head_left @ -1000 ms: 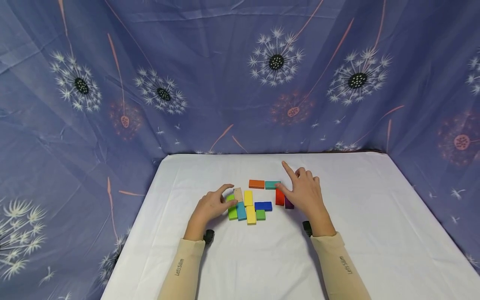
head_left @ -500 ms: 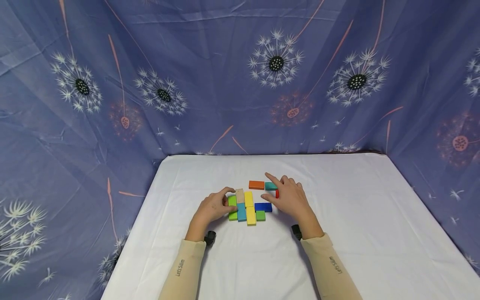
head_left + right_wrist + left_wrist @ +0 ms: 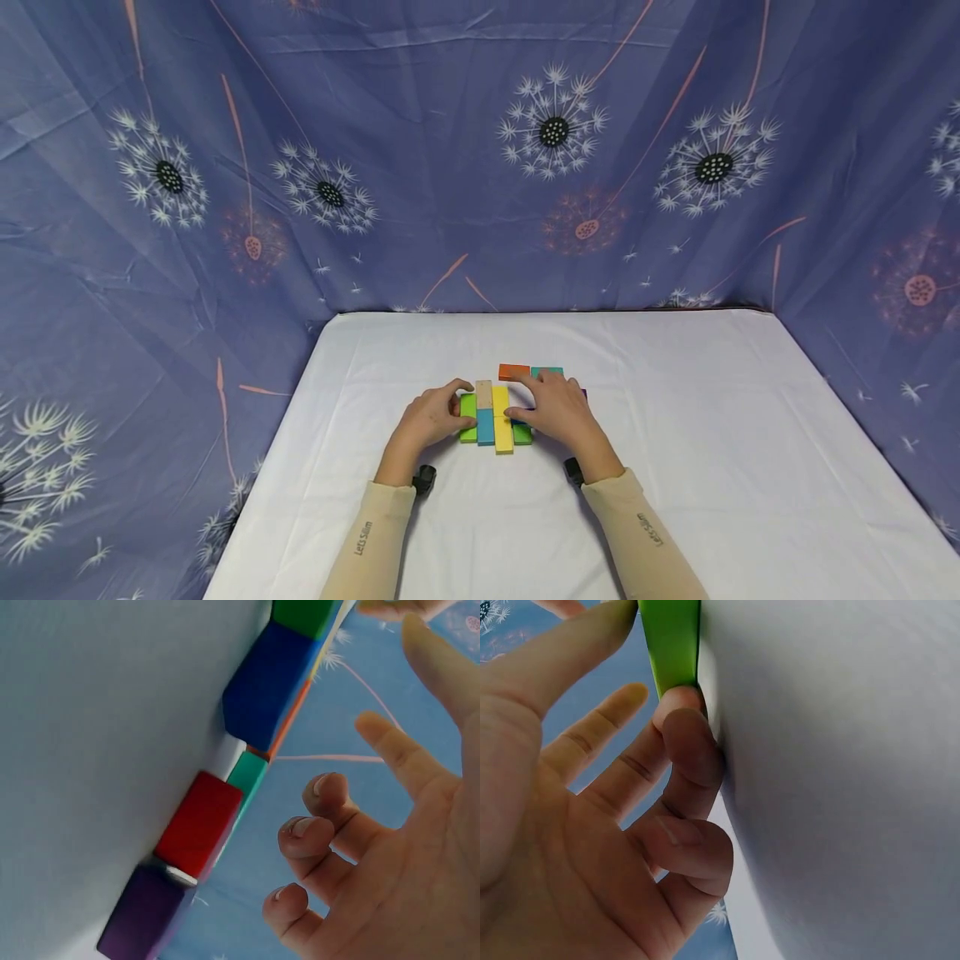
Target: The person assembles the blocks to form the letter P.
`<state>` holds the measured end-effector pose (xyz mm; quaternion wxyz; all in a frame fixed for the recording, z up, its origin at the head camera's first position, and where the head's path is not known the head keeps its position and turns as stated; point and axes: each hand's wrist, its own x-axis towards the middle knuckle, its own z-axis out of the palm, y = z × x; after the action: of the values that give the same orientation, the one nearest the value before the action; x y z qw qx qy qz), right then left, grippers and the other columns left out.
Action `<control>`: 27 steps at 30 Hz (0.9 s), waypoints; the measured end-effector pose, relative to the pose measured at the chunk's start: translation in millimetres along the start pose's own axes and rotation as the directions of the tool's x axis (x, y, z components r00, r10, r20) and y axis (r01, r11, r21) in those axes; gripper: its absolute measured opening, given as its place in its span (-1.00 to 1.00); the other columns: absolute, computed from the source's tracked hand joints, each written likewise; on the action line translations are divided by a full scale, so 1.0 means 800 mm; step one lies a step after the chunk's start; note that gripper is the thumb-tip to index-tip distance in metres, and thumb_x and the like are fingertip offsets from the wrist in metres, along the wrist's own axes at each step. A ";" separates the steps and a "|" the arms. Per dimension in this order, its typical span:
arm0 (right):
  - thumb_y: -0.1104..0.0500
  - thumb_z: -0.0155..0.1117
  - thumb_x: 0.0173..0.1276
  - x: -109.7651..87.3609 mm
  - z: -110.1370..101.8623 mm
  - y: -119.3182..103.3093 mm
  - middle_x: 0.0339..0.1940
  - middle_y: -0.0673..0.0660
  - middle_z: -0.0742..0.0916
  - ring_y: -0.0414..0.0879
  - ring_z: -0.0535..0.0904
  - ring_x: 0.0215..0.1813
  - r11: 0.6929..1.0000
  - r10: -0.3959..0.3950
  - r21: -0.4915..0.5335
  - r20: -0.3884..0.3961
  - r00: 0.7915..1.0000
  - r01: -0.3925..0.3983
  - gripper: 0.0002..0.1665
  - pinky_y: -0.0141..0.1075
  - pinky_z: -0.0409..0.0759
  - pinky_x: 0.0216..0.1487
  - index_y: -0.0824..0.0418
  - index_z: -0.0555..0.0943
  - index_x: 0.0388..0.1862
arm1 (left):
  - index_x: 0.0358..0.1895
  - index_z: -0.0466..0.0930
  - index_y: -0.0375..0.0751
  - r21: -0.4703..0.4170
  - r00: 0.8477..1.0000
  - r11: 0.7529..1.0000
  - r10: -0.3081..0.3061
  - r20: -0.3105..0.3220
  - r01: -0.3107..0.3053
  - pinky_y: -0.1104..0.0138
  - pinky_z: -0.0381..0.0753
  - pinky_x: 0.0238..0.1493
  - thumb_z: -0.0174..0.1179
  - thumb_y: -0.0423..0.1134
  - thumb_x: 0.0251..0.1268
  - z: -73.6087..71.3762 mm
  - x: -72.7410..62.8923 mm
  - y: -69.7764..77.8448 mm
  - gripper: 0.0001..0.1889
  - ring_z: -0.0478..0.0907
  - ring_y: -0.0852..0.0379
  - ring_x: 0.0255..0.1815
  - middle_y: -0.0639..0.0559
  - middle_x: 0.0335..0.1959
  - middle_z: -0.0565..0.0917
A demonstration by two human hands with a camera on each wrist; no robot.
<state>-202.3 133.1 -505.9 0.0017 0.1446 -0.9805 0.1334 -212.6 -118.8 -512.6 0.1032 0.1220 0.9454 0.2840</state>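
Observation:
My left hand (image 3: 427, 415) has its thumb over a light green block (image 3: 468, 403), with a bent finger against the block's left side; its index finger reaches past the far end. Right of that block lie a tan block (image 3: 483, 394), a light blue block (image 3: 485, 428) and two yellow blocks (image 3: 503, 440). Spread over the blocks' right side is my right hand (image 3: 558, 410), its thumb tip over the yellow pair. In the right wrist view its fingers stand apart from a dark blue block (image 3: 274, 679), with a green block (image 3: 304, 615) at the upper end.
An orange block (image 3: 507, 372) and a teal block (image 3: 547, 371) lie at the far side. A red block (image 3: 199, 825) and a purple block (image 3: 142, 907), mostly covered by the right hand in the head view, lie to the right. The white tabletop (image 3: 712, 433) meets a blue dandelion-print cloth (image 3: 420, 250).
My right hand has moved left, from the red and purple blocks to the yellow and dark blue ones. By my left hand, the light green and tan blocks have straightened and moved slightly right.

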 end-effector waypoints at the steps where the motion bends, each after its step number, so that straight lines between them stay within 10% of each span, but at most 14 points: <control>1: -0.42 0.42 0.34 0.001 0.001 -0.001 -0.14 0.12 0.67 -0.02 0.49 -0.19 1.000 0.003 -0.001 0.011 1.000 -0.003 -0.16 -0.11 0.37 -0.16 -0.17 0.54 0.52 | 0.33 0.61 0.09 0.000 1.000 1.000 0.003 0.000 -0.003 0.27 0.37 -0.35 0.55 -0.02 0.24 0.000 0.000 0.000 -0.42 0.43 0.16 -0.45 0.13 -0.40 0.58; 27: -0.32 0.47 0.35 0.010 0.012 0.004 0.04 0.13 0.79 0.06 0.70 -0.03 0.999 0.040 -0.026 0.076 0.996 -0.039 -0.34 0.04 0.60 0.00 -0.16 0.66 0.37 | 0.21 0.66 0.05 -0.005 1.000 1.000 0.020 0.015 -0.020 0.28 0.35 -0.35 0.55 -0.01 0.24 0.010 0.001 0.010 -0.51 0.41 0.17 -0.45 0.13 -0.41 0.56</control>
<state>-210.5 131.6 -515.8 -0.0370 0.1302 -0.9840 0.1159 -210.0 -108.0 -514.3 0.1079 0.1336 0.9426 0.2865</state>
